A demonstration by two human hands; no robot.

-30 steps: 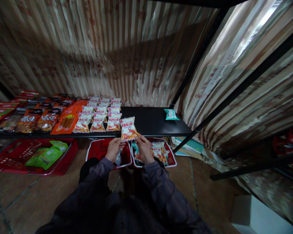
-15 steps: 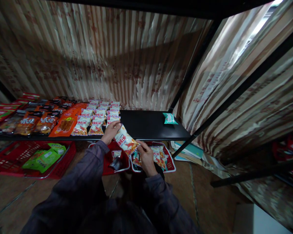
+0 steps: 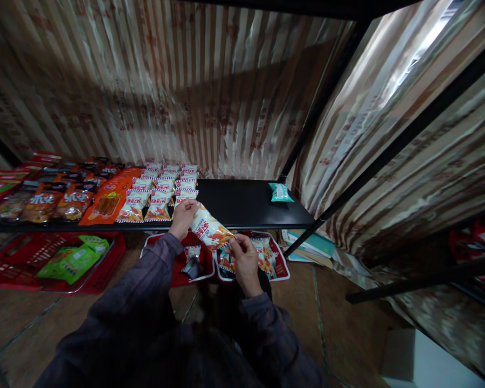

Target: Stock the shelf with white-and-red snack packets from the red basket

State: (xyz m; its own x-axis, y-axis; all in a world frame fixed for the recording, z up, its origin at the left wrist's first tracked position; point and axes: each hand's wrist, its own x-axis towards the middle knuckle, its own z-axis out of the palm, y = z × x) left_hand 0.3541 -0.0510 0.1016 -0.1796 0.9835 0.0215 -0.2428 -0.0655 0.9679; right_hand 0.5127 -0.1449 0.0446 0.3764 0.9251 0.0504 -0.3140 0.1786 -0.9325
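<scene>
A white and orange snack bag (image 3: pixel 210 229) with red lettering is held tilted between my two hands, in front of the black shelf's edge. My left hand (image 3: pixel 183 218) pinches its upper left end, and my right hand (image 3: pixel 244 258) grips its lower right corner. Just beyond my left hand, matching snack bags (image 3: pixel 159 199) lie in rows on the shelf (image 3: pixel 242 202). Below my hands stand two red baskets: the middle basket (image 3: pixel 207 264) has a small bag in it, and the right basket (image 3: pixel 282 264) holds several bags, partly hidden by my right hand.
A teal packet (image 3: pixel 281 192) lies at the shelf's right end. Orange packs (image 3: pixel 107 202) and dark snack packs (image 3: pixel 44 202) fill its left. Another red basket (image 3: pixel 113 264) holds green bags (image 3: pixel 73 262). A black post (image 3: pixel 307 237) slants on the right, by stacked papers (image 3: pixel 311 246).
The held bag has turned slightly and its lower end has shifted a little to the right along with my right hand. Both hands keep their hold.
</scene>
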